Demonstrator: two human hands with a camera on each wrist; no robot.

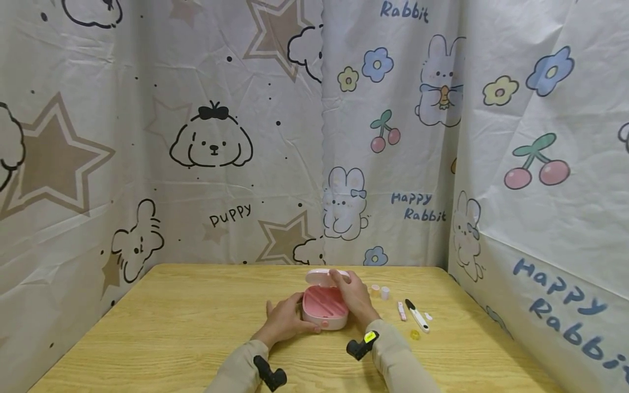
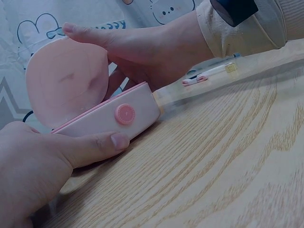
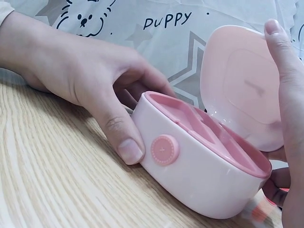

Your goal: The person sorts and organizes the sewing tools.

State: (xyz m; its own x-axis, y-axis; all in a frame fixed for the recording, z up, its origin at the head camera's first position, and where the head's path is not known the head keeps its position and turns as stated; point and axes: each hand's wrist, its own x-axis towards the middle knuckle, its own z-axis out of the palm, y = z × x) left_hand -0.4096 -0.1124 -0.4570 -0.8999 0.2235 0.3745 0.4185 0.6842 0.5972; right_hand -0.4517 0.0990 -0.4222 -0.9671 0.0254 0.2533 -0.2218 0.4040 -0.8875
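Note:
A white box (image 1: 335, 324) with a pink divided inside tray (image 3: 197, 126) stands on the table with its lid (image 1: 318, 278) raised. On its front is a round pink button (image 3: 165, 149). My left hand (image 1: 286, 321) grips the box from the left, thumb on the front wall beside the button and fingers round toward the back. At the lid's right edge, my right hand (image 1: 357, 299) holds the lid, thumb along the rim and other fingers behind, low by the hinge side. No loose things show in the tray's visible compartments.
Right of the box, on the wooden table (image 1: 196, 311), lie two small spool-like cylinders (image 1: 385, 293), a small pink-and-white item (image 1: 402, 311), a white tool with a black end (image 1: 417, 316), a small white piece (image 1: 428, 316) and a yellow round piece (image 1: 415, 334). Printed curtains (image 1: 221, 191) hang behind.

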